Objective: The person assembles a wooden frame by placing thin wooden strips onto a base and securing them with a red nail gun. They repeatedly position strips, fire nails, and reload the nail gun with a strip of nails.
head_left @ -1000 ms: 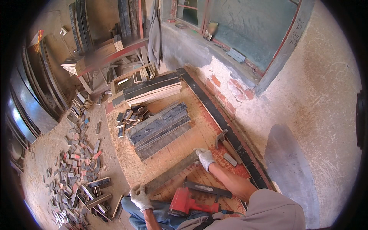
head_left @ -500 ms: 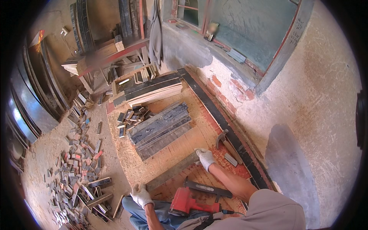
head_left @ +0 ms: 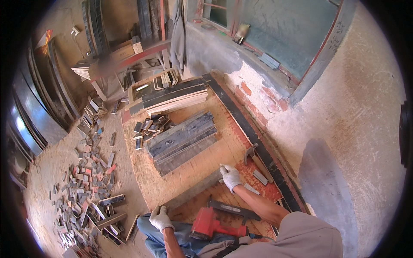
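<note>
A narrow grey wooden strip (head_left: 192,191) lies slantwise on the workbench between my hands. My left hand (head_left: 161,218), in a white glove, is closed on its near left end. Gloved in white too, my right hand (head_left: 230,176) grips the far right end. Close to my lap lies a red nail gun (head_left: 211,224) with a black magazine pointing across the bench. To the right of my right hand rest a claw hammer (head_left: 260,164) and small staple strips (head_left: 260,176). Beyond the strip sits a stack of dark boards (head_left: 183,139).
Small offcut blocks (head_left: 148,129) are heaped beside the boards, with a thicker plank stack (head_left: 175,101) behind. A long black rail (head_left: 241,122) edges the workbench (head_left: 148,182) along the wall. On the floor at left spreads a pile of wood offcuts (head_left: 88,182). A window (head_left: 288,38) is above.
The view has shifted slightly. Both hands keep their hold on the wooden strip and have barely moved; another small light strip now shows beside my right wrist.
</note>
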Available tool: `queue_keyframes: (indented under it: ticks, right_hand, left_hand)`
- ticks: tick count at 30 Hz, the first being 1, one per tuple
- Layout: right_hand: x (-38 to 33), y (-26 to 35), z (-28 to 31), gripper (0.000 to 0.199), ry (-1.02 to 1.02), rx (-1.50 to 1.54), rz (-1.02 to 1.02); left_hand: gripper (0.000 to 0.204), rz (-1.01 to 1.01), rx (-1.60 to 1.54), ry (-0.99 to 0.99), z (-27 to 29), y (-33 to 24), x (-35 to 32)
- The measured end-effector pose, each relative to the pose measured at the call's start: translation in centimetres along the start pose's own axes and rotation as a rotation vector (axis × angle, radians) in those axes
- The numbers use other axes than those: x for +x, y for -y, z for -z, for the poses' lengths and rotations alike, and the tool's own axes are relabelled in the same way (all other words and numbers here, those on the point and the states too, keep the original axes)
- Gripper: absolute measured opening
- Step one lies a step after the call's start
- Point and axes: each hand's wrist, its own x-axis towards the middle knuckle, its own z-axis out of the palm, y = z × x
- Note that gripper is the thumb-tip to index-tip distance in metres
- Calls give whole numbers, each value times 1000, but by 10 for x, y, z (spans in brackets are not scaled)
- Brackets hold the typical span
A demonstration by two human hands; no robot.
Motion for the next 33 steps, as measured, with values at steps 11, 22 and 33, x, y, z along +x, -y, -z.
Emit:
queue_keyframes:
  ticks: [11, 22, 33]
  right_hand:
    - [19, -12, 16, 21, 20, -65, 104]
    - [18, -35, 26, 22, -14, -230, 175]
    - [9, -14, 23, 18, 79, -186, 69]
  left_hand:
    - [35, 40, 3, 8, 8, 37, 24]
    - [19, -52, 63, 117, 16, 15, 33]
    - [19, -140, 242, 109, 28, 29, 37]
